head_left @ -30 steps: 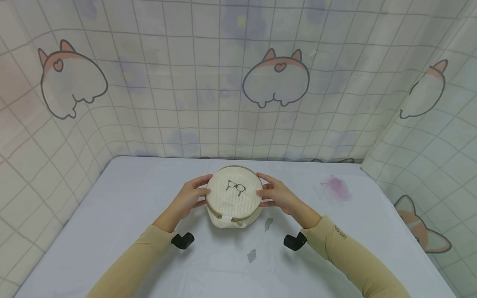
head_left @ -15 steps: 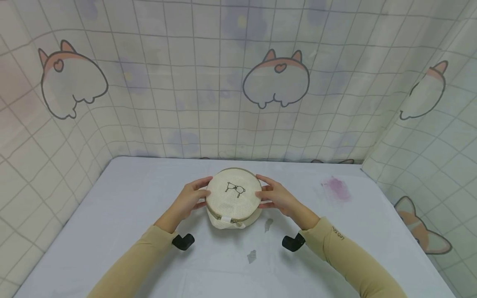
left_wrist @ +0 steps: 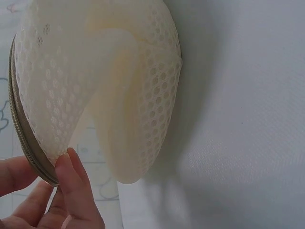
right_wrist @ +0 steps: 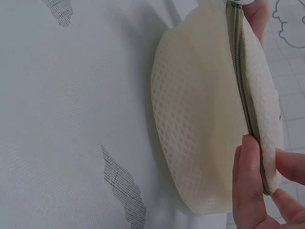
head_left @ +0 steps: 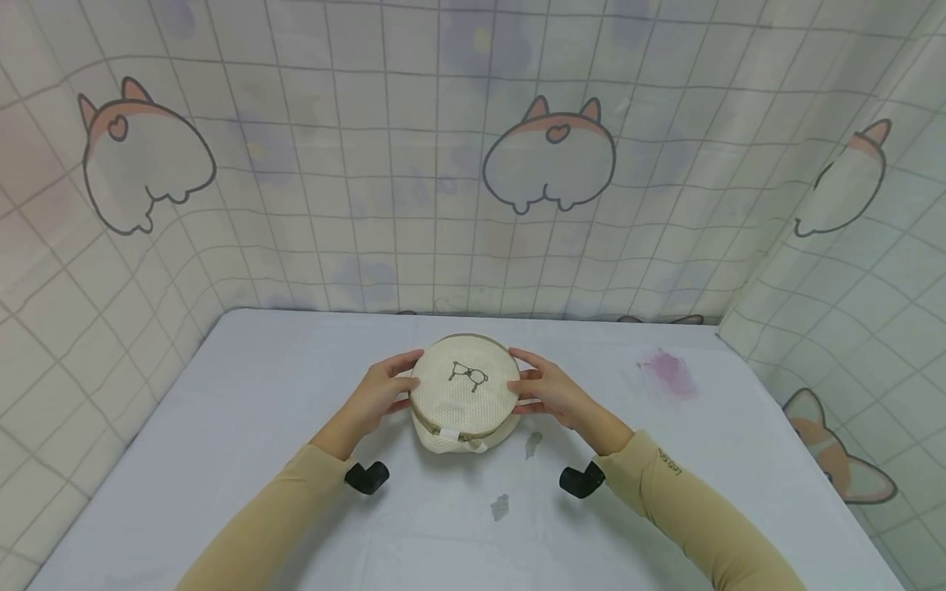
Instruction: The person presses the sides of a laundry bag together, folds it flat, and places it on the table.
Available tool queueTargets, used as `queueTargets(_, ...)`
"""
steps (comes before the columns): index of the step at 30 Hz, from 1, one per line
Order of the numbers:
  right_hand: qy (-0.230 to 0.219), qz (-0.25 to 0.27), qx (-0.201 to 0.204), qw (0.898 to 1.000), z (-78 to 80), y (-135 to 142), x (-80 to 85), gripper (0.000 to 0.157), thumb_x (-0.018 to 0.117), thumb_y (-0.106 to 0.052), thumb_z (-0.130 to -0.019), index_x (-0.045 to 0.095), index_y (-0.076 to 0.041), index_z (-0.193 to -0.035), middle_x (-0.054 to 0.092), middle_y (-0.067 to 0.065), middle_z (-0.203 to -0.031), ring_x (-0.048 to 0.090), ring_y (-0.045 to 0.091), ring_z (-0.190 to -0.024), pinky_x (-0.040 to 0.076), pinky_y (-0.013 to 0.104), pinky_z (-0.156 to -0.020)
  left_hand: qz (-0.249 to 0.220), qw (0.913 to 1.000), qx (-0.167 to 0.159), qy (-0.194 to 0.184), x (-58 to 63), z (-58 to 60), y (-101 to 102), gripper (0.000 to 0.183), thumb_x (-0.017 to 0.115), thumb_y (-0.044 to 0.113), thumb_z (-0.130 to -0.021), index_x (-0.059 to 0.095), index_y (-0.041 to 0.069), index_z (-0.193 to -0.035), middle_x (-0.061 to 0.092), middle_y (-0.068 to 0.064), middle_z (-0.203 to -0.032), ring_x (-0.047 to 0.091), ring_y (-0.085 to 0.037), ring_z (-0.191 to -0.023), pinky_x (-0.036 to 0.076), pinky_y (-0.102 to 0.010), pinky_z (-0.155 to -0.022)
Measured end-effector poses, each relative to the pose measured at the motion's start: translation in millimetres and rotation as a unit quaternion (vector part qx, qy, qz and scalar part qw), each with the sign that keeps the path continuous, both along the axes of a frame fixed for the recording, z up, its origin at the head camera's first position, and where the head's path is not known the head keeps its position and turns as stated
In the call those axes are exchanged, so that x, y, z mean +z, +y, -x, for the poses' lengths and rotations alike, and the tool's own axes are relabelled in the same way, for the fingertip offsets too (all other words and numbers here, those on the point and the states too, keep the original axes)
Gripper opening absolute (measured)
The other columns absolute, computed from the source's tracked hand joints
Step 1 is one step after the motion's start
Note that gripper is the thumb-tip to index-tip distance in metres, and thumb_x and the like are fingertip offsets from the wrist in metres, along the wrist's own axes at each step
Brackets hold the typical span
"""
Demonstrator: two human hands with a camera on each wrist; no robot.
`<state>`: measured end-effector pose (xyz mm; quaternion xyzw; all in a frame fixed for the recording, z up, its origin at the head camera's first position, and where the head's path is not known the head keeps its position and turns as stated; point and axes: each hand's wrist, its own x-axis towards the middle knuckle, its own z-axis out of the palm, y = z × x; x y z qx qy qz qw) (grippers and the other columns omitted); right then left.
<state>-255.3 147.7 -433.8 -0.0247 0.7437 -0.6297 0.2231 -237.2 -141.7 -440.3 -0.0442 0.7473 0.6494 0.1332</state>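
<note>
A round cream mesh laundry bag (head_left: 464, 402) stands on the white table, its flat top tilted toward me and printed with a small dark line drawing. My left hand (head_left: 374, 396) pinches the bag's left rim, thumb on the top and fingers beneath. On the opposite side my right hand (head_left: 556, 396) grips the rim in the same way. In the left wrist view a tan zipper (left_wrist: 29, 143) runs along the rim beside the fingertips. The right wrist view shows the zipper (right_wrist: 242, 86) closed along that edge, with the soft mesh body (right_wrist: 190, 114) sagging below it.
The white tabletop (head_left: 244, 427) has two grey patches (head_left: 499, 507) in front of the bag and a pink stain (head_left: 668, 373) at the right. A grid-patterned curtain (head_left: 325, 164) with cartoon corgis encloses the back and sides.
Both hands keep their hold on the rim. The bag's top has sunk very slightly toward me, and the right forearm has shifted a little to the left.
</note>
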Motion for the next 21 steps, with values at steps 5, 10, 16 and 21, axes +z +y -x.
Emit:
queueTargets(5,-0.003,0.002,0.002,1.0,0.1,0.2,-1.0,0.071,0.063,-0.002,-0.1,0.03,-0.011,-0.162,0.058,0.022,-0.126,0.067,0.02,-0.089,0.061,0.037,-0.078,0.007,1.0,-0.002,0.002,-0.6,0.3,0.4,0.055,0.056,0.001,-0.101,0.045,0.008,-0.155,0.04,-0.015,-0.16,0.056,-0.031,-0.125,0.049,-0.046,-0.103)
queueTargets(10,-0.003,0.001,-0.002,1.0,0.1,0.1,-1.8,0.07,0.063,-0.002,-0.1,0.03,-0.011,-0.162,0.057,0.022,-0.126,0.067,0.02,-0.088,0.061,0.036,-0.077,0.008,1.0,-0.003,0.003,-2.0,0.5,1.1,0.055,0.056,0.001,-0.101,0.045,0.008,-0.155,0.04,-0.015,-0.16,0.056,-0.03,-0.125,0.049,-0.046,-0.103)
queueTargets(16,-0.006,-0.003,-0.006,1.0,0.5,-0.4,-2.9,0.07,0.063,-0.002,-0.101,0.03,-0.012,-0.162,0.057,0.021,-0.125,0.067,0.02,-0.087,0.061,0.035,-0.076,0.01,0.9999,-0.003,0.0,-2.4,0.0,1.6,0.055,0.056,0.002,-0.101,0.045,0.008,-0.155,0.04,-0.015,-0.16,0.057,-0.031,-0.123,0.05,-0.045,-0.101)
queueTargets(21,-0.012,0.001,-0.009,1.0,0.5,-1.8,-3.5,0.07,0.062,-0.001,-0.1,0.03,-0.012,-0.162,0.057,0.022,-0.126,0.067,0.02,-0.087,0.061,0.035,-0.076,0.007,1.0,-0.002,-0.002,-1.8,-1.4,1.0,0.055,0.055,0.001,-0.101,0.045,0.007,-0.155,0.039,-0.016,-0.16,0.056,-0.033,-0.125,0.05,-0.046,-0.101)
